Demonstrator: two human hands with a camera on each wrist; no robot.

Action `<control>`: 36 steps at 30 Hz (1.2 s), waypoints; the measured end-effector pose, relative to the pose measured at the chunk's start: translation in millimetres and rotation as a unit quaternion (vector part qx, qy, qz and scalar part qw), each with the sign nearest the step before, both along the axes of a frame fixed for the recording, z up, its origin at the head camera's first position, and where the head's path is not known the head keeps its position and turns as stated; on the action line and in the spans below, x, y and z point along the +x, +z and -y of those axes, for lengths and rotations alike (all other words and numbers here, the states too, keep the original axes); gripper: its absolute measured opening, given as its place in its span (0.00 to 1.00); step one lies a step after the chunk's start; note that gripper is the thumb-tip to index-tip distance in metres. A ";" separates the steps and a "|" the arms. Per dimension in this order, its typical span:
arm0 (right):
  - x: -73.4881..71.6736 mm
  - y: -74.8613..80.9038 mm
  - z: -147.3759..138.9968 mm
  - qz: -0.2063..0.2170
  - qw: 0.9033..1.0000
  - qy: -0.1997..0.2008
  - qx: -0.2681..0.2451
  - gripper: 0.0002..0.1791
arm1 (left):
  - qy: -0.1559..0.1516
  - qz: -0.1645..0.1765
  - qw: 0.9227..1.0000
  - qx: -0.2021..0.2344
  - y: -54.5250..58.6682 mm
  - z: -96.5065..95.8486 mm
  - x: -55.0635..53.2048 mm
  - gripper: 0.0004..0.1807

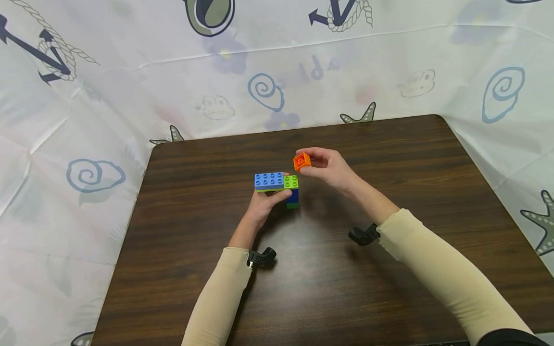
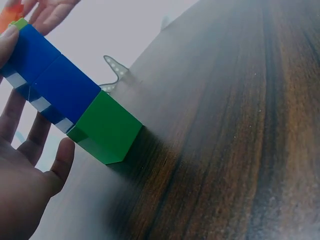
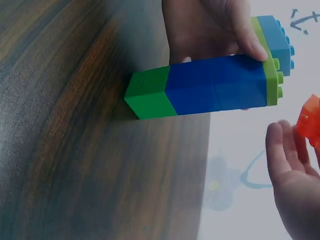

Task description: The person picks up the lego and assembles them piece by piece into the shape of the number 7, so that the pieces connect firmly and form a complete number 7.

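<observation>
A tower of toy building bricks [image 3: 217,85] stands upright on the table, a green brick [image 3: 150,93] at its foot and dark blue bricks [image 2: 65,82] stacked above. Across its top lies a thin lime green brick [image 1: 291,181], reaching out to the left, with a light blue brick [image 1: 269,179] on that overhang. My left hand [image 1: 262,204] grips the upper part of the tower, its thumb on the near side. Just above and right of the top, my right hand [image 1: 326,166] pinches a small orange brick [image 1: 302,162], its hollow underside facing the head camera.
The dark wood-grain table [image 1: 207,163] spreads around the tower. A white printed sheet [image 1: 173,86] hangs behind and beside it. Black wrist cameras [image 1: 262,257] jut out from both cream sleeves [image 1: 441,264].
</observation>
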State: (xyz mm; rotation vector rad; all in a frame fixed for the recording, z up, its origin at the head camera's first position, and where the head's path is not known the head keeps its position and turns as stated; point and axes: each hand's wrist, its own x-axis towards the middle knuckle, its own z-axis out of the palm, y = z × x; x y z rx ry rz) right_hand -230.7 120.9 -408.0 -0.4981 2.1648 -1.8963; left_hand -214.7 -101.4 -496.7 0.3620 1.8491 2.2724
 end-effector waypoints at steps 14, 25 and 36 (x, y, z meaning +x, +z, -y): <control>17.4 12.9 19.2 -0.210 0.953 0.035 0.218 0.28 | 0.017 0.010 1.000 -0.002 -1.1 0.6 1.4 0.21; 20.9 11.6 23.3 -0.259 0.923 0.043 0.282 0.26 | 0.016 -0.001 1.000 0.008 -1.8 -0.5 1.8 0.19; 24.0 10.4 24.8 -0.273 0.912 0.013 0.307 0.25 | -0.012 0.009 1.000 -0.010 0.5 -1.4 1.8 0.22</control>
